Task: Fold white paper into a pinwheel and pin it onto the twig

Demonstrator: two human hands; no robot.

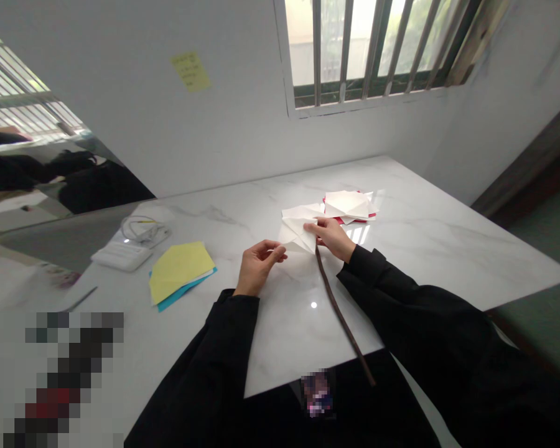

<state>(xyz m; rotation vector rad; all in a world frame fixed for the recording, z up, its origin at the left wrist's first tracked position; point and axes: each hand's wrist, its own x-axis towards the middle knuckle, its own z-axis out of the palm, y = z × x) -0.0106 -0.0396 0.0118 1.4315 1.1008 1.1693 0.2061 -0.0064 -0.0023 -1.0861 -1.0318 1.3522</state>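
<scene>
White folded paper [298, 225] is between my two hands, and I use it here as my landmark. It is held above the white marble table [429, 249], a little off the surface, and its sharp creases and pointed corners are easy to see. My right hand [329, 239] is on the upper edge of this paper, and the fingers and thumb are close together, pinching it. My left hand [259, 267] is on the left side of the paper. Its fingers are narrow and their tips touch the paper's corner, so they seem to hold it lightly. Both of my arms are in black sleeves [420, 311].

Just behind the paper lies a pile of white folded sheets [348, 204] on red paper [338, 220]. A long dark brown strip [340, 311] runs from under the paper toward me, over the table edge. To the left of the paper lies yellow paper [180, 270] on teal paper [186, 290]. Farther left are a white flat pad [121, 255] and a coiled white cable [142, 229]. Beyond the paper, a yellow sticky note [191, 71] is on the wall, beside a barred window [368, 50].
</scene>
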